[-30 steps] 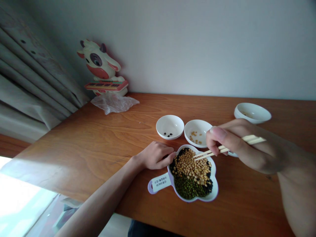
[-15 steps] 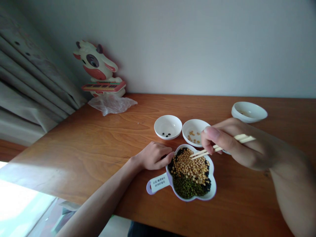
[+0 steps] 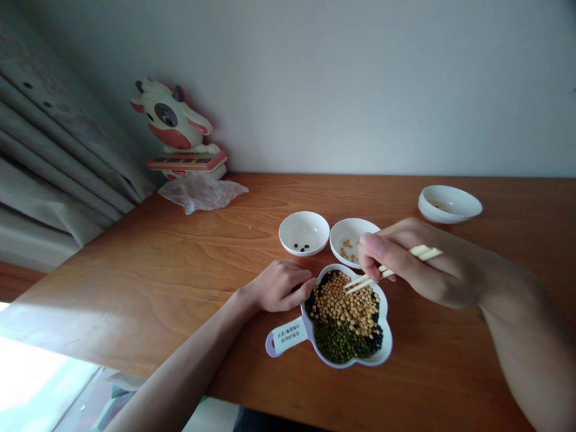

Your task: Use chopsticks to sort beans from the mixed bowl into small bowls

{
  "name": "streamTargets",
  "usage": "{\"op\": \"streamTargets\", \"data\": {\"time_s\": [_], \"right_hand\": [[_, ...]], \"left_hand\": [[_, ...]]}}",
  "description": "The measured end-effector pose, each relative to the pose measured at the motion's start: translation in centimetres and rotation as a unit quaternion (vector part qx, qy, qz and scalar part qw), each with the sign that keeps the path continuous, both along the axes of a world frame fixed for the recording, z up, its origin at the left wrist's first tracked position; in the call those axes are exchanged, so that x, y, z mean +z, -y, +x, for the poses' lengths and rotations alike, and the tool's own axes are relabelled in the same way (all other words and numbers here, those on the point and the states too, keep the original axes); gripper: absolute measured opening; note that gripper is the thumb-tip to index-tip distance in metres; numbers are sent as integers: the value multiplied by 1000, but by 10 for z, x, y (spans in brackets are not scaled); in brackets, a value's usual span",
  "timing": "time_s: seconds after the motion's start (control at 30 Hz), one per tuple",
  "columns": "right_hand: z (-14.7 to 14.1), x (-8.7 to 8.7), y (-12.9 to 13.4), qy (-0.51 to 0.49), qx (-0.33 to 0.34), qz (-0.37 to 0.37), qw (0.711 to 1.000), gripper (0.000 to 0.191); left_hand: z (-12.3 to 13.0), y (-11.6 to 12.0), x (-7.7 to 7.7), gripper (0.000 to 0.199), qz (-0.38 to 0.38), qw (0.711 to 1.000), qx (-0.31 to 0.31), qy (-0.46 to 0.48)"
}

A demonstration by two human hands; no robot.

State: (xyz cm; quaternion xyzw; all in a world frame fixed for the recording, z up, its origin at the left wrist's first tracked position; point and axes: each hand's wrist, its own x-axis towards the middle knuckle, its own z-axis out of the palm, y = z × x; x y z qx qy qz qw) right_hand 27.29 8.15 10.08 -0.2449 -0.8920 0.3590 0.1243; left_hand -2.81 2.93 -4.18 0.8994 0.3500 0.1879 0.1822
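A white dish with a lilac handle (image 3: pixel 389 345) holds yellow, green and black beans. My left hand (image 3: pixel 284 286) rests on the table, its fingers curled against the dish's left rim. Above the right side of the dish, my right hand (image 3: pixel 405 261) grips wooden chopsticks (image 3: pixel 386 271), whose tips touch the yellow beans (image 3: pixel 346 303). Behind the dish, a white bowl (image 3: pixel 304 225) contains several black beans. Beside it stands another white bowl (image 3: pixel 353 227) with several yellow pieces, partly hidden by my right hand.
Another white bowl (image 3: pixel 450 207) stands at the back right of the wooden table (image 3: pixel 180 264). A cow toy with a keyboard (image 3: pixel 180 135) and a crumpled plastic bag (image 3: pixel 204 193) are at the back left, near a curtain (image 3: pixel 54 174).
My right hand has shifted slightly left with the chopsticks, whose tips are a little lower and still among the yellow beans. My left hand stays at the rim. The view has moved slightly.
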Motion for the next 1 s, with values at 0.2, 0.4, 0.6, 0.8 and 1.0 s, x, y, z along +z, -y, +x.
{"op": "streamTargets", "data": {"time_s": [0.2,0.4,0.6,0.8,1.0], "right_hand": [[-2,2,2,-20,14,11,1000,61],[0,-1,0,-7,8,12,1000,61],[-1,-1,0,7,10,27,1000,66],[-5,-1,0,-11,26,33,999,63],[-5,0,-1,-36,38,38,998,62]], "left_hand": [[0,0,0,45,3,1000,-2,1],[0,-1,0,46,3,1000,0,-3],[0,-1,0,45,0,1000,-4,1],[0,-1,0,43,-5,1000,-5,4],[0,0,0,43,-10,1000,-4,6]]}}
